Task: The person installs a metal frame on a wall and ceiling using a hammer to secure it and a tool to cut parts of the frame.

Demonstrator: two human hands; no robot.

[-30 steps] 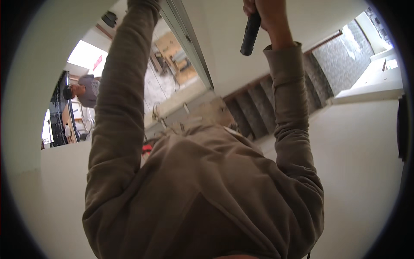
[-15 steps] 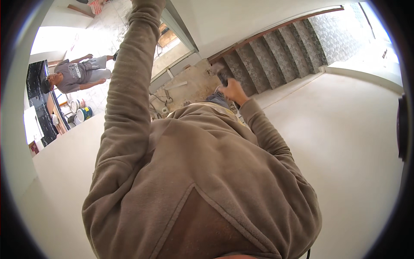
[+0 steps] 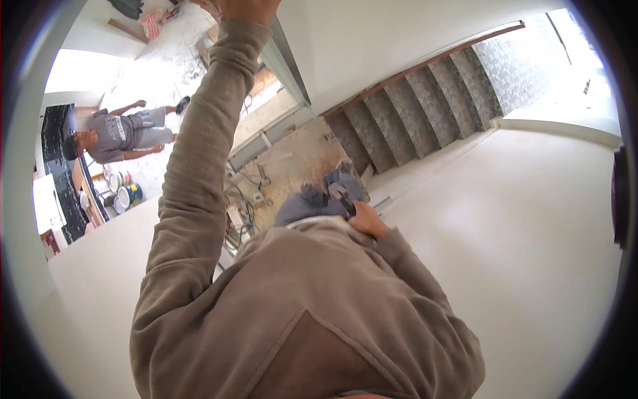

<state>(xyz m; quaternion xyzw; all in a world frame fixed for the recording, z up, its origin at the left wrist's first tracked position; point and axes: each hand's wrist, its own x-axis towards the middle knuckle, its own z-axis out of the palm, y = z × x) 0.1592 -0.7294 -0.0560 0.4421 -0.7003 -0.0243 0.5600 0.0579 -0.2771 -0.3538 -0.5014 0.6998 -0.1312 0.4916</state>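
Note:
Stretched up to the top edge, my left arm ends in my left hand (image 3: 247, 9), which is cut off by the picture's rim. Its fingers are mostly out of view, so what it touches is hidden. Low by my waist, my right hand (image 3: 367, 219) is closed around a dark hand tool with a greyish head (image 3: 343, 199). The tool's exact kind is hard to make out. It is in front of my grey-blue trousers (image 3: 302, 205).
Grey patterned stairs (image 3: 419, 106) rise at the far right beside a white wall (image 3: 505, 199). Cables (image 3: 240, 211) lie on the dusty floor (image 3: 292, 159). At the left are another person (image 3: 123, 130), buckets (image 3: 129, 194) and a door frame (image 3: 289, 63).
My right hand has come down and nearer my waist with the tool. The left hand shows more at the top edge. More of my trousers and the floor cables is visible.

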